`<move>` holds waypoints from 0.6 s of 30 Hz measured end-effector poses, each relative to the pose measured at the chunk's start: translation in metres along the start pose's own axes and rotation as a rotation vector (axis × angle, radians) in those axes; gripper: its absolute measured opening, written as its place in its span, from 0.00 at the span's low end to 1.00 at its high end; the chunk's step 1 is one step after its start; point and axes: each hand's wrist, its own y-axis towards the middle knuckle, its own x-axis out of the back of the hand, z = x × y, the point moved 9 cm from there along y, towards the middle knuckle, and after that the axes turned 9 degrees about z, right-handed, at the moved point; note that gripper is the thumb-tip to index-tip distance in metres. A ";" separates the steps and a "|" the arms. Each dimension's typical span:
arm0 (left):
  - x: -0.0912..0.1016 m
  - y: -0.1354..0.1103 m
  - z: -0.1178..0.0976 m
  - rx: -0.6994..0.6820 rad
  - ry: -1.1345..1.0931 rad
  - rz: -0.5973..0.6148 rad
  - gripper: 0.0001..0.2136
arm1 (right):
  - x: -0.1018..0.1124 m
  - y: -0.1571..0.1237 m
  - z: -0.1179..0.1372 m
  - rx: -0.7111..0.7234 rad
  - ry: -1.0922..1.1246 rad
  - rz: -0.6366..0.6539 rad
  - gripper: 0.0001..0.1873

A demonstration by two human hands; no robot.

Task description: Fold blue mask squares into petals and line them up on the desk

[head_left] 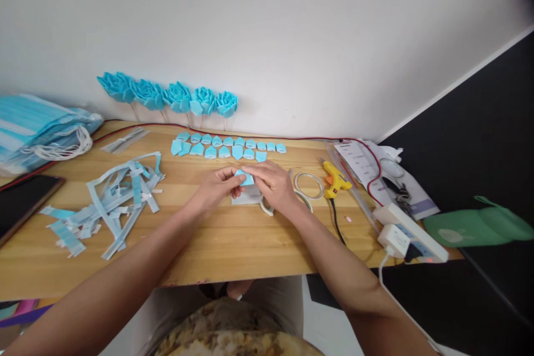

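Between my two hands, just above the middle of the table, is a small folded blue petal (245,178) of mask-like fabric. My left hand (221,186) pinches its left side, with the thumb lying on it. The fingers of my right hand (273,183) are closed on its upper right edge. Under my hands lies a pale sheet (247,198), partly covered. Rolls of tape (267,207) sit beneath and beside my right hand. Beyond the hands, two rows of folded blue petals (224,152) are laid out on the wood.
Blue fabric flowers (178,98) on stems lean against the wall. Cut fabric strips (112,200) lie left, near a phone (25,203) and a bag of masks (37,128). A yellow glue gun (337,179), power strip (413,233) and green bottle (475,226) are at right.
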 end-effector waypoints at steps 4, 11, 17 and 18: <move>0.003 -0.002 -0.007 -0.034 0.082 -0.035 0.15 | 0.001 -0.004 -0.024 -0.250 0.243 -0.023 0.17; 0.008 -0.001 -0.015 -0.100 0.168 -0.083 0.14 | -0.009 -0.004 -0.033 -0.344 0.458 0.021 0.13; 0.009 -0.003 -0.016 -0.086 0.209 -0.127 0.15 | -0.003 -0.003 -0.024 -0.349 0.356 0.007 0.10; 0.008 -0.003 -0.016 -0.077 0.221 -0.123 0.14 | -0.004 -0.002 -0.022 -0.346 0.346 0.026 0.10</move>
